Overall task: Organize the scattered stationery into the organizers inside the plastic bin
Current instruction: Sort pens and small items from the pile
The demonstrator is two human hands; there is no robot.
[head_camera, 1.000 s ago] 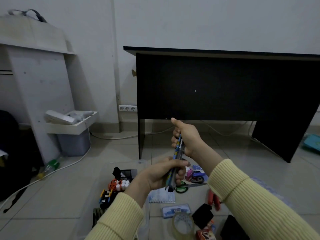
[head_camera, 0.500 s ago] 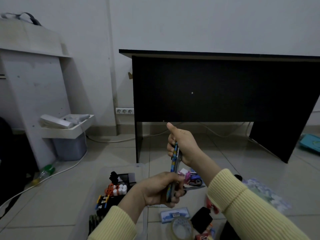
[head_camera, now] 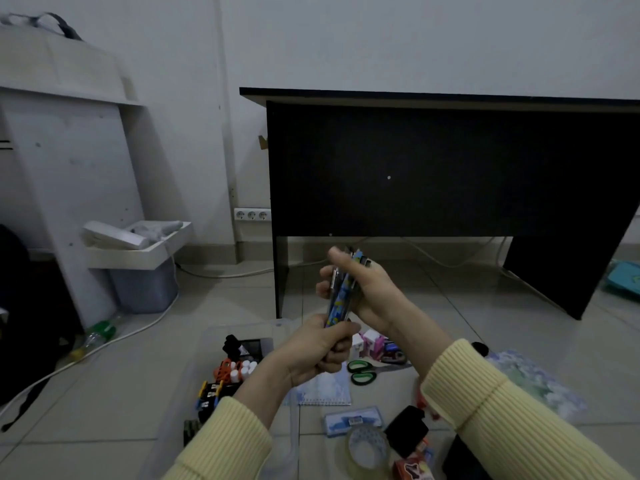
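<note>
Gripping pen bundle (head_camera: 341, 297) upright: left hand (head_camera: 322, 348) low, right hand (head_camera: 363, 289) high.

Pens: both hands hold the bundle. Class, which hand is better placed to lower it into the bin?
Probably the left hand: it grips the pens' lower end, right above the bin; right hand sits higher.

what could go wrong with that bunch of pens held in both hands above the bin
The pens are pinched only at their ends, by the left hand below and the right hand above; one could slip out. They hang over the edge of the plastic bin, so a dropped pen may land among the scissors on the floor.
</note>
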